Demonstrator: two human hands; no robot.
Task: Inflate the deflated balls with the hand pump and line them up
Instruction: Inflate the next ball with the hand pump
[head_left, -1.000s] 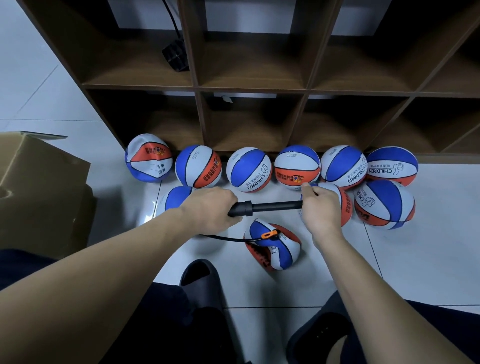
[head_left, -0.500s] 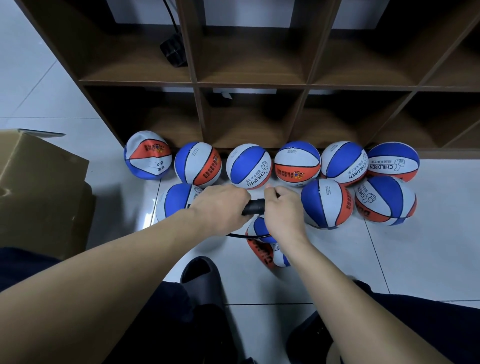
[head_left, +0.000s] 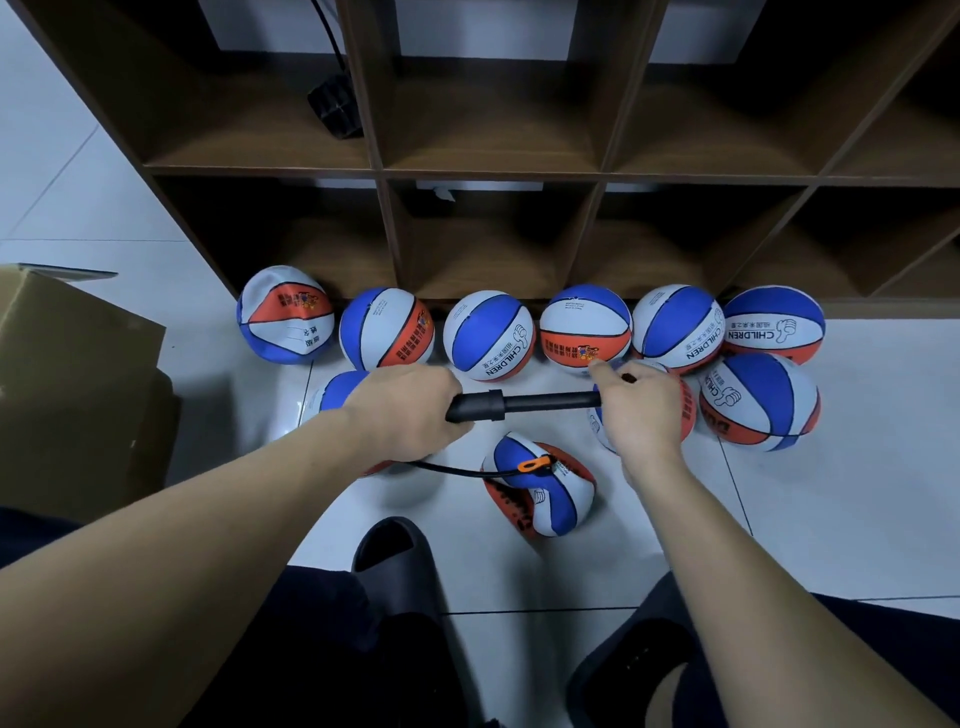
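Both hands gripped the pump (head_left: 524, 404), left hand (head_left: 402, 410) on the barrel, right hand (head_left: 641, 415) on the handle; I feared a hard stroke could tug the hose (head_left: 447, 470) from the sagging ball (head_left: 540, 488) on the floor.

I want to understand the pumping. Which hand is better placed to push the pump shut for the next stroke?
The right hand. It grips the handle end of the extended pump, so it can likely push it in. The left hand holds the barrel where the hose leaves toward the ball, steadying it.
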